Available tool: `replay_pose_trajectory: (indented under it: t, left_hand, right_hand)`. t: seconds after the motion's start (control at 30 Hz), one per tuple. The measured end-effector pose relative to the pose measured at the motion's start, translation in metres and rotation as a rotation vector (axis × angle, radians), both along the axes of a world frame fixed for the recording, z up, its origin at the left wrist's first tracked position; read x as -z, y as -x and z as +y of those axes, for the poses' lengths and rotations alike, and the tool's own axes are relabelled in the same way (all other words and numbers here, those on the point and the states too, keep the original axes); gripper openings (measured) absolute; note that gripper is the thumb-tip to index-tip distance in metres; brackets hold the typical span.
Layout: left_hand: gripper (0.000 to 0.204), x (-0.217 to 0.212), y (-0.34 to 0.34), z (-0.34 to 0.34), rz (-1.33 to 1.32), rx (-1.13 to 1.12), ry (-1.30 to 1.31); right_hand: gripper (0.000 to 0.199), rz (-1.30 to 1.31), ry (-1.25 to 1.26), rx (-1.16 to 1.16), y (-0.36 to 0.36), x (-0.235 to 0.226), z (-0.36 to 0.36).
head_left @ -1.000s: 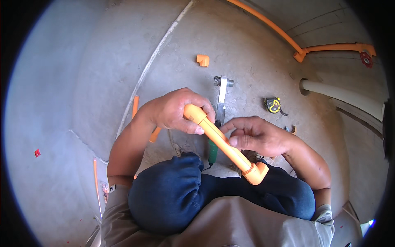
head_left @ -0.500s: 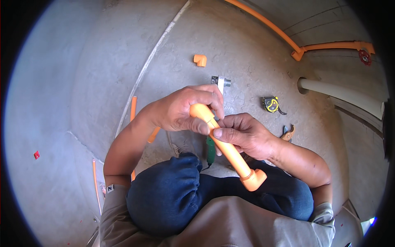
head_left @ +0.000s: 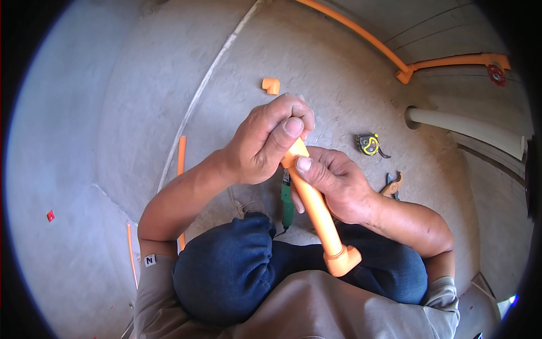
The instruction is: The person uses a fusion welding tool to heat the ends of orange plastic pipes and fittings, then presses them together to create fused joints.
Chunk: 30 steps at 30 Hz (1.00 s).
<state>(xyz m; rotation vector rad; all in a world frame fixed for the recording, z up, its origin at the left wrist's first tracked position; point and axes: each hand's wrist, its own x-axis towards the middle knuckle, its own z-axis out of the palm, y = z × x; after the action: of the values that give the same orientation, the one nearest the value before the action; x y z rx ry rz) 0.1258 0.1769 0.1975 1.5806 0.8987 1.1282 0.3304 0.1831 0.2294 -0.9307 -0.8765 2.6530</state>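
Observation:
An orange plastic pipe (head_left: 316,212) runs from my hands down toward my lap, with a wider orange fitting (head_left: 342,261) on its near end. My left hand (head_left: 266,141) is closed over the pipe's far end, thumb pressed along the top. My right hand (head_left: 330,183) grips the pipe's middle from the right, thumb on top. What sits under my left palm is hidden. A green-handled tool (head_left: 287,199) lies on the concrete floor just below my hands.
An orange elbow fitting (head_left: 271,85) lies on the floor beyond my hands. A yellow tape measure (head_left: 368,144) and pliers (head_left: 392,185) are to the right. Loose orange pipe pieces (head_left: 181,164) lie at left. Orange piping (head_left: 406,73) and a pale pipe (head_left: 468,129) run along the wall.
My left hand has closed further over the pipe's far end and now covers it. The pipe has swung more upright, its fitting end closer to my lap.

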Motion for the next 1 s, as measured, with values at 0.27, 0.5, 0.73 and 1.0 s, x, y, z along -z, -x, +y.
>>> replay_pose_trajectory:
  t: [0.27,0.5,0.73,1.0]
  left_hand:
    - [0.048,-0.021,-0.012,-0.011,-0.014,-0.320,0.240]
    - [0.049,-0.016,-0.047,-0.028,-0.280,-0.009,0.678]
    - [0.035,-0.002,-0.007,-0.021,-0.419,-0.122,0.720]
    - [0.039,-0.033,-0.021,-0.004,-0.161,-0.257,0.612]
  right_hand:
    - [0.043,-0.128,-0.398,0.343,0.010,0.000,0.022]
    - [0.039,-0.266,-0.570,0.516,0.013,0.016,0.042]
    - [0.034,-0.317,-0.706,0.606,-0.007,0.019,0.044]
    - [0.032,-0.431,-1.321,0.178,-0.005,0.008,0.027]
